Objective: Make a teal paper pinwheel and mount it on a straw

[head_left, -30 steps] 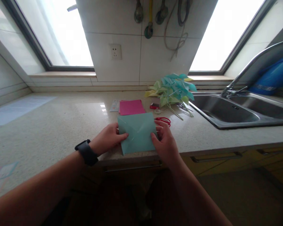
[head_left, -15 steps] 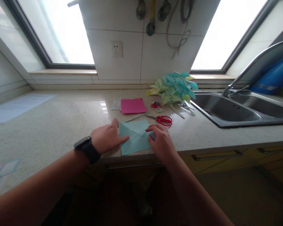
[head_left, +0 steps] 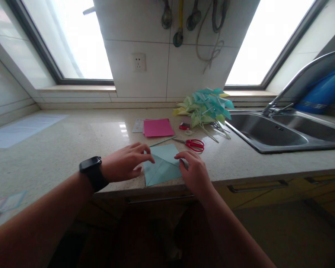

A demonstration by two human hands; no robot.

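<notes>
Left hand [head_left: 125, 163]: fingers loosely spread by the blue-green paper [head_left: 162, 172]
Paper: creased, at the near edge of the surface [head_left: 83, 145]; likely mid-folding, next calling for a steady hold
Right hand [head_left: 194, 169]: fingers curled at the paper's right side; whether pinching, I can't tell

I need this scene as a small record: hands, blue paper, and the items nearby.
Blue paper: creased, lying on the counter near the front edge
Left hand: at the paper's left side, contact unclear
Right hand: at the paper's right side, curled
Red-handled scissors: behind the paper, toward the right
Pink paper: farther back, left of the scissors
Pinwheels: heaped beside the sink
</notes>
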